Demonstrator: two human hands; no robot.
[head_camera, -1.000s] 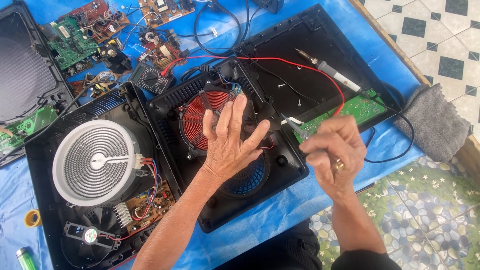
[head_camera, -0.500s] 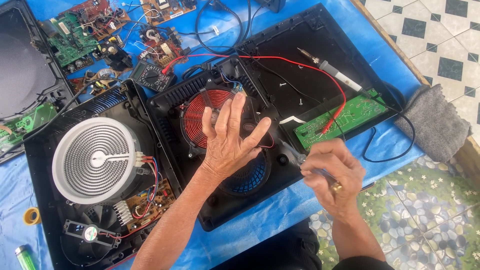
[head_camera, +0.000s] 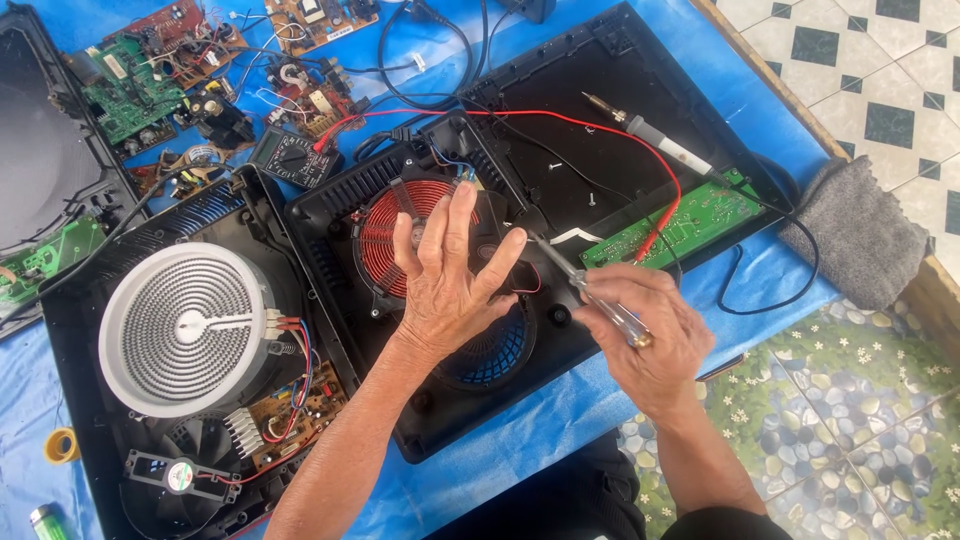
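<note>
Red copper coil (head_camera: 395, 235), black cooker casing (head_camera: 340, 215), blue tarp (head_camera: 560, 410), green circuit board (head_camera: 670, 225)

The left hand (head_camera: 450, 290) is pressing flat on the red coil (head_camera: 400, 225); the right hand (head_camera: 645, 335) is gripping a screwdriver (head_camera: 590, 293).

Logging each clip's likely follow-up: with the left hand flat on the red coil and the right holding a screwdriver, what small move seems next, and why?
Probably lowering the screwdriver tip to a fastener beside the red coil. The right hand grips its clear handle with the shaft angled toward the coil's edge, tip not clearly seated on anything. The left hand presses flat on the coil, seemingly steadying it in the open black housing.
</note>
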